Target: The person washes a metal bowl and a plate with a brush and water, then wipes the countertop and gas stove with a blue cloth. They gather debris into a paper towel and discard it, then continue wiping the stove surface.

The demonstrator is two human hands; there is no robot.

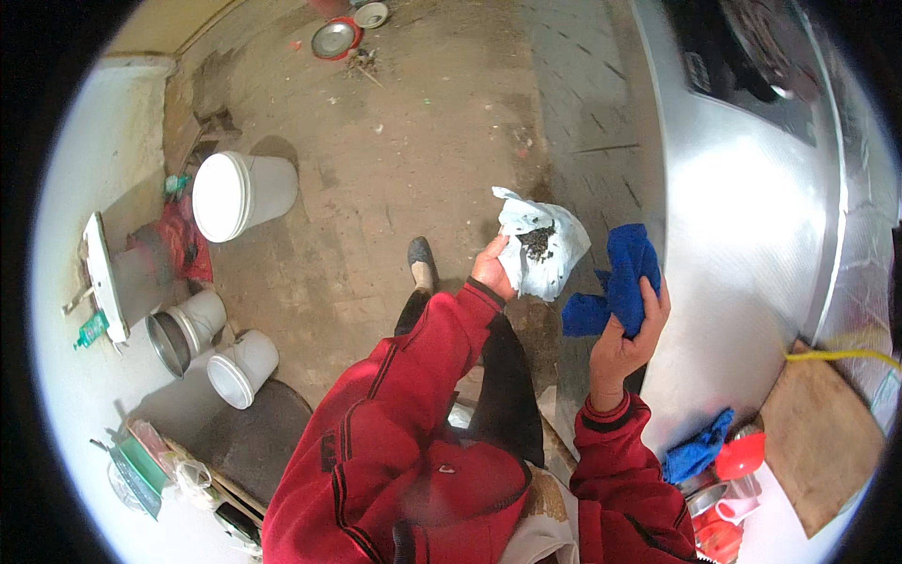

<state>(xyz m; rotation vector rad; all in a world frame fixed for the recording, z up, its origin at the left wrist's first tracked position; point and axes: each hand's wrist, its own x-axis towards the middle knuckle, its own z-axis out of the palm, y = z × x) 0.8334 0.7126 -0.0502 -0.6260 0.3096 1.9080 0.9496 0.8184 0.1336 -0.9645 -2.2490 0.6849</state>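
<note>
My left hand [495,269] grips the near left edge of a crumpled pale sheet [558,243], paper or thin cloth. On that sheet lies a small heap of dark crumbs [538,243]. A folded blue cloth [629,271] is pinched in my right hand [631,345], with one flap hanging to the left. That hand is beside the front edge of a shiny metal countertop [733,233]. The sheet and the blue cloth are held apart from each other above the floor.
White lidded buckets [271,190] stand on the left. A dark-topped table [232,433] is at lower left. Far ahead are a metal basin [334,39] and a small debris pile [363,63]. The counter holds a second blue cloth [697,448], a red bowl [740,455] and a wooden board [821,437].
</note>
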